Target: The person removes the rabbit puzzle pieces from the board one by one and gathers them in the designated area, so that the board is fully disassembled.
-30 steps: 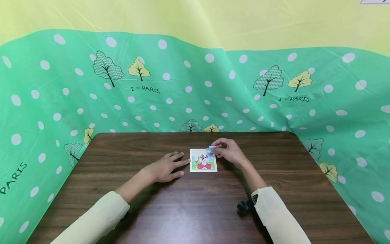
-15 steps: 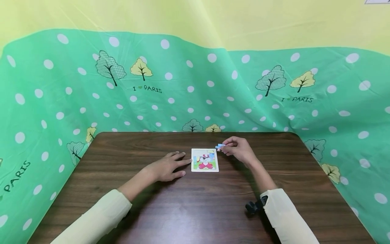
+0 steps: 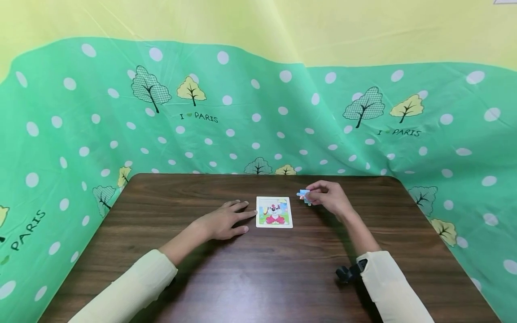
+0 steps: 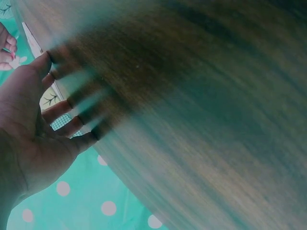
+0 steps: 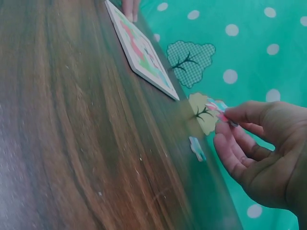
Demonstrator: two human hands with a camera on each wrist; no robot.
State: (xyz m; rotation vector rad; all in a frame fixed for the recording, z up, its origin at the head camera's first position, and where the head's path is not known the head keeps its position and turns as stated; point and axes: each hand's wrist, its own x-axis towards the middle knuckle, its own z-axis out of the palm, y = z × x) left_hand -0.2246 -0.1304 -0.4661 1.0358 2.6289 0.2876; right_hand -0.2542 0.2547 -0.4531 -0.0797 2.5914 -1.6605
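Observation:
A small square puzzle board (image 3: 274,225) with a white border and a cartoon animal in red lies flat on the table. My left hand (image 3: 224,220) rests palm down beside it, fingers spread, one fingertip at the board's left edge. In the left wrist view the fingers of that left hand (image 4: 41,110) look straight. To the right of the board, my right hand (image 3: 329,197) pinches a blue puzzle piece (image 3: 303,193) between thumb and fingers. The right wrist view shows the held piece (image 5: 217,106) above the table and a second puzzle piece (image 5: 197,149) lying on the wood below.
A dark wooden table (image 3: 242,273) carries everything. Behind it hangs a green and yellow curtain (image 3: 226,80) with white dots and printed trees. A black strap-on device (image 3: 349,272) sits at the right sleeve.
My right hand has moved to the right with the puzzle piece, from over the board's upper right corner to beside the board. My left hand stays at the board's left edge.

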